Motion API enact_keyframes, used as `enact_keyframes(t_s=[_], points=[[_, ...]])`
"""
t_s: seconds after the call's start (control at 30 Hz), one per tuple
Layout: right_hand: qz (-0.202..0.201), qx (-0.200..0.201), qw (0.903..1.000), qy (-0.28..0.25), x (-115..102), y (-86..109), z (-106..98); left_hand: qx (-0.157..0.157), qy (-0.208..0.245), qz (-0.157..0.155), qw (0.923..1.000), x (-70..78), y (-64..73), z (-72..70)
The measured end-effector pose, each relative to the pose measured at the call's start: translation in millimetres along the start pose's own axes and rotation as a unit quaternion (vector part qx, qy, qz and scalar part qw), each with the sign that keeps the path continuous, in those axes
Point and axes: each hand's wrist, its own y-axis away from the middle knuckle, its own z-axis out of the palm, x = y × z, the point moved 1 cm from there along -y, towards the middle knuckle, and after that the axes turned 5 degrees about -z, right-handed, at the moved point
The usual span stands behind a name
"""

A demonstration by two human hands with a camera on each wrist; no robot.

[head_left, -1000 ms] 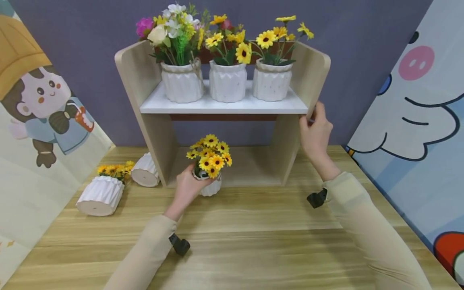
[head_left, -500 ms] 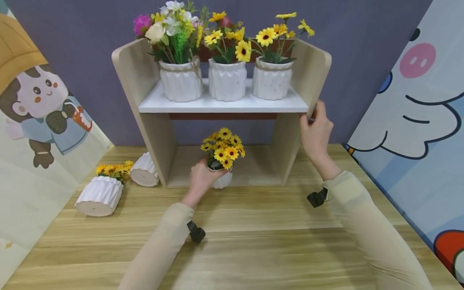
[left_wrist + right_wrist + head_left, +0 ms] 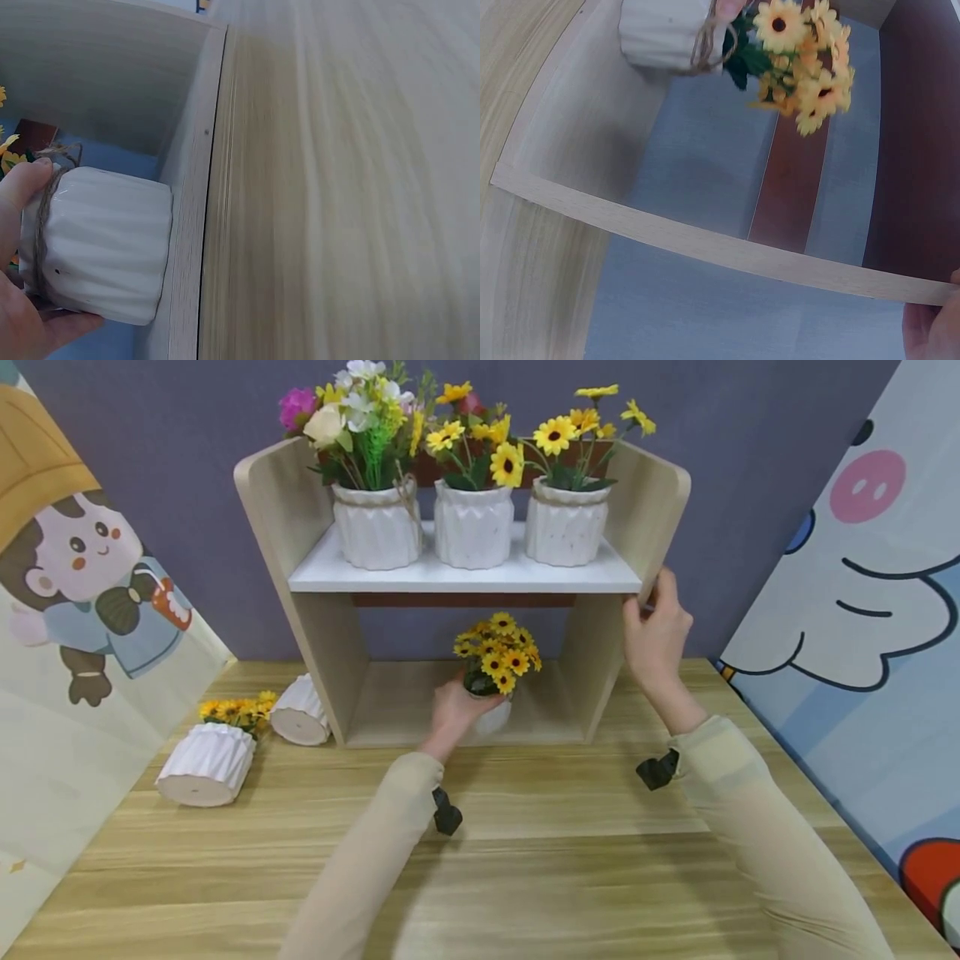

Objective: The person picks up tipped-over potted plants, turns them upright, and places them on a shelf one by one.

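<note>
My left hand [image 3: 459, 710] grips a white ribbed flowerpot [image 3: 109, 240] near its rim, where twine is tied round it. Yellow sunflower-like blooms [image 3: 498, 652] stand up from this pot. It is upright in the shelf's lower compartment, its base close over the bottom board [image 3: 540, 697]. Around the right side panel [image 3: 727, 251] of the wooden shelf, my right hand [image 3: 657, 635] holds on just under the white middle board [image 3: 465, 578]; the right wrist view shows its fingers at that panel's edge.
On the middle board stand a pot of mixed flowers [image 3: 377, 527] and two with yellow flowers, one in the middle [image 3: 474, 527] and one at right [image 3: 567, 527]. Left of the shelf, two white pots lie tipped over, a nearer one [image 3: 206, 766] and a farther one [image 3: 300, 710].
My left hand has carried the potted sunflowers right and inward, from the shelf's front edge into the lower compartment. The right hand has stayed on the side panel.
</note>
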Motion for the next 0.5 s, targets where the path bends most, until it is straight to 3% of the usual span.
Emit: enact_keyframes(t_s=[0.17, 0.37, 0.5], points=[[-0.006, 0.011, 0.9999, 0.001, 1.2, -1.1, -0.7, -0.007, 0.011, 0.024, 0.9996, 12.2, -7.2, 19.5], [-0.007, 0.002, 1.0, -0.004, 0.6, 0.6, 0.6, -0.02, 0.014, 0.009, 0.9996, 23.5, -13.0, 37.6], [-0.007, 0.006, 0.9999, -0.005, 0.4, 1.1, 1.0, -0.024, 0.016, 0.016, 0.9995, 28.2, -16.4, 44.5]])
